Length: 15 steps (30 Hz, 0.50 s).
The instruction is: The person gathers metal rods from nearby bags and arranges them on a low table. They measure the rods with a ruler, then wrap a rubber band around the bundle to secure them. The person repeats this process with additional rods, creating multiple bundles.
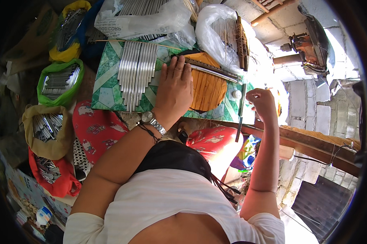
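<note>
My left hand [177, 83], with a watch at the wrist, lies flat with its fingers stretched out over the near end of a dark strip with holes [210, 69]. A silvery metal tube [218, 73] runs along that strip. Both lie across a ribbed orange-brown round piece [208, 89]. To the right, my right hand [261, 102] is raised with its fingers curled closed; what they hold, if anything, is too small to make out. A thin dark bar [241, 110] stands beside it. Left of my left hand, silvery tubes [136, 75] lie side by side, tapering toward me.
A green patterned tabletop [104, 95] carries a small white round thing [236, 94]. Clear plastic bags of rods [147, 22] [220, 38] stand at the back. Green [61, 99], beige [33, 142] and red [71, 185] bags of metal pieces line the left. A wooden beam [309, 140] runs right.
</note>
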### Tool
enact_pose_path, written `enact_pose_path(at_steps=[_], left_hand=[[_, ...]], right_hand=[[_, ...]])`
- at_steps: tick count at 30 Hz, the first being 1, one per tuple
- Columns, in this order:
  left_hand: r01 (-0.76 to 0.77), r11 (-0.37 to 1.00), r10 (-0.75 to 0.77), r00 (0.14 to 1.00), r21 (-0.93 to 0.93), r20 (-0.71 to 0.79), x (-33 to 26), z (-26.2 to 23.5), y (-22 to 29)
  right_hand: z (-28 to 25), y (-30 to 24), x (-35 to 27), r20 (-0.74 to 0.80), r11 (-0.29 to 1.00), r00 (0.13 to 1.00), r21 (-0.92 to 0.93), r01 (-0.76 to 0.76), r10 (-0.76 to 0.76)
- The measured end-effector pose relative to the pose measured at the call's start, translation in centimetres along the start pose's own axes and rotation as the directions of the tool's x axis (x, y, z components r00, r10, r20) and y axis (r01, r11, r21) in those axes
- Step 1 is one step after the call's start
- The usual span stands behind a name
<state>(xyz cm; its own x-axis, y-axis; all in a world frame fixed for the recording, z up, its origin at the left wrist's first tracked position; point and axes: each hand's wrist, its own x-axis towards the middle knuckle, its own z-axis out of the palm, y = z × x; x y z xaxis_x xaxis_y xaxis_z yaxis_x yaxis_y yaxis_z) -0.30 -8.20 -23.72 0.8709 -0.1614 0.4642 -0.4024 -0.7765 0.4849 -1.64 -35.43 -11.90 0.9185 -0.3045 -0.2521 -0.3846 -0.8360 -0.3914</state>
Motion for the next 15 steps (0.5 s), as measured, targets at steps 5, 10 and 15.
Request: enact_pose_path(at_steps=[5, 10, 15], left_hand=[[0.006, 1.000, -0.006, 1.000, -0.023, -0.002, 0.0, 0.0, 0.0], [-0.011, 1.000, 0.011, 1.000, 0.000, -0.009, -0.1, 0.1, -0.1], [0.005, 0.999, -0.006, 1.000, -0.039, -0.015, -0.1, 0.1, 0.0]], right_hand=[[-0.1, -3.0, 1.3, -0.036, 0.990, 0.991, -0.052, 0.128, -0.130], [0.2, -5.4, 4.5, 0.024, 0.993, 0.992, 0.004, 0.122, -0.122], [0.6, -6.1, 7.3, 0.083, 0.991, 0.993, 0.113, 0.074, -0.084]])
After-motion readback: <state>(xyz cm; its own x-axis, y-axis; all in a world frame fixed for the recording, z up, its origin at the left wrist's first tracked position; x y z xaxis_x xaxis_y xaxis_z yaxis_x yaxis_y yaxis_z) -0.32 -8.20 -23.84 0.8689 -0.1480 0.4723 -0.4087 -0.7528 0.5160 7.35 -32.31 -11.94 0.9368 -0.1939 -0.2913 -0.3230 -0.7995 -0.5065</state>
